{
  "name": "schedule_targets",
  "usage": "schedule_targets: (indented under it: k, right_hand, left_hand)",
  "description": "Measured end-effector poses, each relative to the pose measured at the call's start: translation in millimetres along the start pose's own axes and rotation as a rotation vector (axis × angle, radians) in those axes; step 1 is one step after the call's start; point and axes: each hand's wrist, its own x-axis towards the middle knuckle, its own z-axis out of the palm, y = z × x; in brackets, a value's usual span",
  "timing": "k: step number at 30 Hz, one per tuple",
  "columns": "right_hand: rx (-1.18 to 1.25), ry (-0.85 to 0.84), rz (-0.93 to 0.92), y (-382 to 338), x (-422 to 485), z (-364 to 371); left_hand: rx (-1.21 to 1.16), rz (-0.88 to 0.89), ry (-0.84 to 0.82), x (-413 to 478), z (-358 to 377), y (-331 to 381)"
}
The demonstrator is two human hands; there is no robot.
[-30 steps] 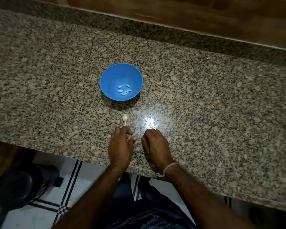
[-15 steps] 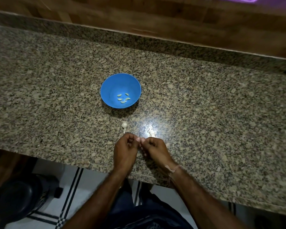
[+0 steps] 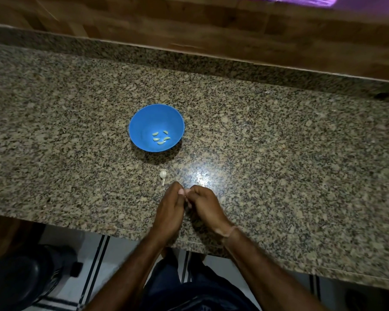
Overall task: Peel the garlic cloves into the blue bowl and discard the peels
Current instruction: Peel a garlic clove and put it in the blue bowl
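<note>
Left hand (image 3: 170, 208) and right hand (image 3: 207, 206), apart a second ago, now meet fingertips over the tabletop (image 3: 279, 153), curled as if peeling; whether they grip a clove cannot be told. Peeled cloves (image 3: 166, 138) sit in the blue bowl (image 3: 142, 124), unpeeled garlic (image 3: 163, 174) within reach.

Speckled granite counter (image 3: 290, 153), wooden wall (image 3: 189, 21), white black-striped floor tiles (image 3: 126, 250)

A second ago your left hand (image 3: 170, 207) and right hand (image 3: 206, 205) lay apart on the counter (image 3: 279, 176). Now you have brought them together, and their curled fingertips meet just near the garlic piece (image 3: 162, 174). Your left fingers, which were right at its stalk tip, now sit a little to its right; whatever you pinch is too small to make out.
</note>
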Motion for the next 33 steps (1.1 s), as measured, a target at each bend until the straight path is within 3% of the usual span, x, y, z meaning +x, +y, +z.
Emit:
schedule_targets:
  k: [2, 3, 7, 9, 11, 13, 14, 16, 18, 20, 21, 23, 25, 26, 27, 29, 30, 31, 33]
  right_hand:
    - [0.19, -0.058, 0.223, -6.2, 0.2, 2.4]
    - [0.166, -0.063, 0.195, -5.3, -0.3, 2.3]
    - [-0.344, 0.06, -0.35, 6.5, -5.5, -6.2]
    - [-0.486, 0.093, -0.478, 6.7, -3.4, -8.7]
    - [-0.4, 0.062, -0.387, 4.8, 0.1, -8.2]
    - [-0.028, -0.027, -0.099, -0.9, -0.5, -4.0]
    - [0.078, -0.041, -0.026, -2.9, -2.5, -1.7]
    - [-0.124, 0.033, -0.216, 1.5, -3.7, 0.0]
    - [-0.439, 0.134, -0.472, 9.5, -1.9, -5.7]
    - [-0.5, 0.12, -0.519, 10.1, -2.1, -7.8]
    - [-0.369, 0.059, -0.42, 9.3, -1.0, -6.6]
    - [0.116, -0.099, -0.007, 0.8, 0.3, -3.3]
    - [0.405, -0.18, 0.337, -4.0, 0.3, -1.0]
    - [0.35, -0.165, 0.322, -3.7, -1.4, 0.4]
    - [0.211, -0.119, 0.182, 0.0, -2.7, 1.9]
    - [-0.316, 0.05, -0.283, 10.9, -4.3, -0.8]
    - [-0.498, 0.1, -0.453, 12.8, -3.2, -3.7]
    - [-0.58, 0.106, -0.552, 11.5, -0.5, -5.4]
    - [-0.49, 0.052, -0.502, 7.4, 1.2, -3.1]
  left_hand:
    - [0.077, 0.067, 0.045, -0.6, 3.2, -3.7]
    - [0.05, 0.03, 0.035, 0.3, 3.8, -2.1]
    - [-0.404, -0.373, -0.156, 8.0, -3.7, 11.3]
    - [-0.502, -0.463, -0.21, 7.4, -7.7, 18.3]
    - [-0.323, -0.305, -0.097, 2.4, -4.3, 23.0]
    - [-0.006, -0.086, 0.065, -3.3, 0.8, 20.1]
    - [0.008, -0.062, 0.09, -2.7, 1.7, 17.7]
    - [-0.245, -0.186, 0.011, 2.9, -1.4, 18.8]
    - [-0.545, -0.434, -0.144, 8.2, -7.0, 20.5]
    - [-0.492, -0.422, -0.158, 6.7, -8.5, 23.7]
    - [-0.318, -0.302, -0.087, 4.5, -6.3, 21.5]
    - [0.148, -0.007, 0.104, -0.9, -3.4, 10.0]
    - [0.238, 0.096, 0.141, -2.1, -1.5, 3.1]
    - [0.096, 0.039, 0.086, -0.7, -2.9, 4.3]
    - [-0.146, -0.124, 0.002, 1.9, -5.5, 8.2]
    - [-0.618, -0.518, -0.192, 7.2, -9.1, 9.7]
    - [-0.759, -0.635, -0.235, 9.5, -11.7, 12.3]
    - [-0.82, -0.675, -0.256, 9.4, -14.4, 14.7]
    - [-0.586, -0.48, -0.182, 3.2, -13.0, 15.5]
